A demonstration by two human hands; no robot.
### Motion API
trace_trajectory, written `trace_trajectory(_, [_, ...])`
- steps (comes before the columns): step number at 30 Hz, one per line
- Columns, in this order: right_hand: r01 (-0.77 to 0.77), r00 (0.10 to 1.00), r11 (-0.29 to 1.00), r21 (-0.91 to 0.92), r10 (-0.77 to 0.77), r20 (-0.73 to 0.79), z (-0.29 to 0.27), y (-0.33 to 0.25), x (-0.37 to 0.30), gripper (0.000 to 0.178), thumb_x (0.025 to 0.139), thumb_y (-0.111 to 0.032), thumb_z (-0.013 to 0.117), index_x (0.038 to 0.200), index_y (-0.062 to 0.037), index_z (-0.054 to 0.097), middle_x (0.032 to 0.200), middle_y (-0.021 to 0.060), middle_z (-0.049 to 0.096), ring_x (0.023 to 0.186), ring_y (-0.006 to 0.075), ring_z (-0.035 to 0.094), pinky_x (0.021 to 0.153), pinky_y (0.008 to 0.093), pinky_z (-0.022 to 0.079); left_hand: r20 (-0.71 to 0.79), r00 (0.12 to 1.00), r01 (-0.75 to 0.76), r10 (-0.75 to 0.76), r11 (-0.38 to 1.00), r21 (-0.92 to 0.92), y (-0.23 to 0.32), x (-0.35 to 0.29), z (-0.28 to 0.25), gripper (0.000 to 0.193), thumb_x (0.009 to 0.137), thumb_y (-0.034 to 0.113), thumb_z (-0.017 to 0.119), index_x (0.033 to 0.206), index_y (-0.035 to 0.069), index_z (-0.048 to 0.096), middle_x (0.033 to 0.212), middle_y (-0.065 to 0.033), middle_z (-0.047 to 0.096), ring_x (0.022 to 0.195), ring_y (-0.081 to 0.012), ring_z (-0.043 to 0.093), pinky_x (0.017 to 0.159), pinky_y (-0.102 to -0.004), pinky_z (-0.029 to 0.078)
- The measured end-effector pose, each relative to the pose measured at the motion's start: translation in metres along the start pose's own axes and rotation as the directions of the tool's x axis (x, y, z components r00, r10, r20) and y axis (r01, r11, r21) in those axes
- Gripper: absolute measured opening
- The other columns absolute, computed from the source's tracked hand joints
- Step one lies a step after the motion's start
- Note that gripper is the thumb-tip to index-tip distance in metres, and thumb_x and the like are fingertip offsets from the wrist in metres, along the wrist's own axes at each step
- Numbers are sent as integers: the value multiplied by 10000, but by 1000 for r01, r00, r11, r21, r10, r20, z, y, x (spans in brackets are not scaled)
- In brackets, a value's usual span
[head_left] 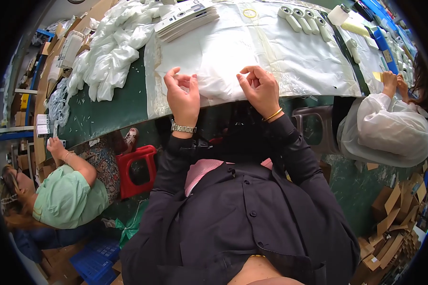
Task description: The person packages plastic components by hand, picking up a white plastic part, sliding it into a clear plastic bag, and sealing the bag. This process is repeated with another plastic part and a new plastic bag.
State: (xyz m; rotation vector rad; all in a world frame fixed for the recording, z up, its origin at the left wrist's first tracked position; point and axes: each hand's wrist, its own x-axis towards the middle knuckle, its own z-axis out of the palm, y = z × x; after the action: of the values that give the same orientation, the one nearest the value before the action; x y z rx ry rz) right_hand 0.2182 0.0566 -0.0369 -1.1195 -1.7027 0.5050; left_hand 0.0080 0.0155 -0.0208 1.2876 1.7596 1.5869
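At the upper centre of the frame, a thin white plastic bag (216, 85) is lying on the surface (111, 116) between two hands. The left hand (184, 100) is holding its fingers apart; the right hand's (263, 93) are curling, whether pinching plastic one cannot tell. Such flimsy film is probably demanding light, even handling from both sides.

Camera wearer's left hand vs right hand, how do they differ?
Left hand has a metal-link watch at its wrist; right hand has a thin yellow bangle.
Left hand is left of the crumpled white plastic; right hand is right of it.
Shared: both bare, with black sleeves.
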Motion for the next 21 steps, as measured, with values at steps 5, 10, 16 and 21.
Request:
trace_trajectory(5, [30, 1000, 999, -20, -29, 6, 1, 1, 1, 137, 904, -177, 820, 900, -65, 740, 656, -14, 594, 593, 125, 506, 603, 315, 421, -1, 849, -484, 529, 777, 401, 3, -2, -7, 342, 898, 131, 800, 1175, 33, 624, 1050, -147, 655, 985, -331, 622, 897, -435, 491])
trace_trajectory(10, [78, 996, 997, 11, -78, -48, 4, 6, 3, 160, 933, -164, 804, 864, -40, 731, 655, 7, 582, 587, 137, 497, 589, 317, 404, 248, 849, -529, 467, 737, 421, 15, -21, 22, 547, 868, 325, 829, 1253, -8, 628, 1086, -177, 658, 1021, -395, 631, 923, -468, 519])
trace_trajectory(16, [95, 995, 996, -1, -95, -11, 5, 6, 1, 206, 959, -160, 801, 842, -11, 719, 655, 11, 556, 589, 123, 464, 578, 305, 377, 160, 950, -306, 269, 908, 287, 7, -13, 7, 500, 949, 285, 786, 1296, -31, 614, 1173, -150, 692, 1049, -276, 683, 879, -396, 565])
trace_trajectory(21, [95, 996, 995, -11, -95, -4, 10, 9, 0, 228, 954, -177, 817, 833, -10, 719, 662, 2, 540, 595, 110, 430, 578, 296, 359, 48, 983, 168, -178, 757, -631, -14, 11, -47, 430, 993, 193, 768, 1316, -18, 578, 1143, -103, 692, 974, -122, 672, 812, -299, 577])
